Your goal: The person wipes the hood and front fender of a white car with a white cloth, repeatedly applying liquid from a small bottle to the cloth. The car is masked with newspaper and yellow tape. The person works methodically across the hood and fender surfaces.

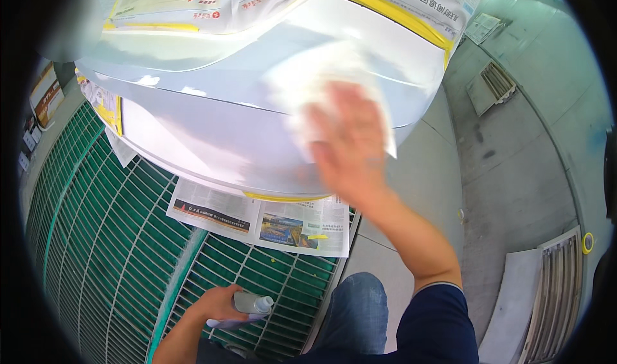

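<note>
My right hand (350, 139), smeared by motion, presses a white wipe (302, 84) against a light grey painted car panel (212, 129). Whether the wipe is cloth or paper cannot be made out. Part of the panel is hidden beneath the wipe and hand. Low in the view, over the floor grating, my left hand (222, 303) is closed around a translucent bottle (246, 302) with a whitish top. The bottle is apart from the panel and tilted, its top pointing right. A pale lavender part shows just under that hand.
Yellow masking tape (392, 13) edges newspaper sheets (257, 4) covering the car's upper part. Another newspaper (257, 222) hangs below the panel. Metal grating (116, 216) over green matting lies underfoot. At right, slatted panels (556, 300) and a yellow tape roll (587, 243) are by the wall.
</note>
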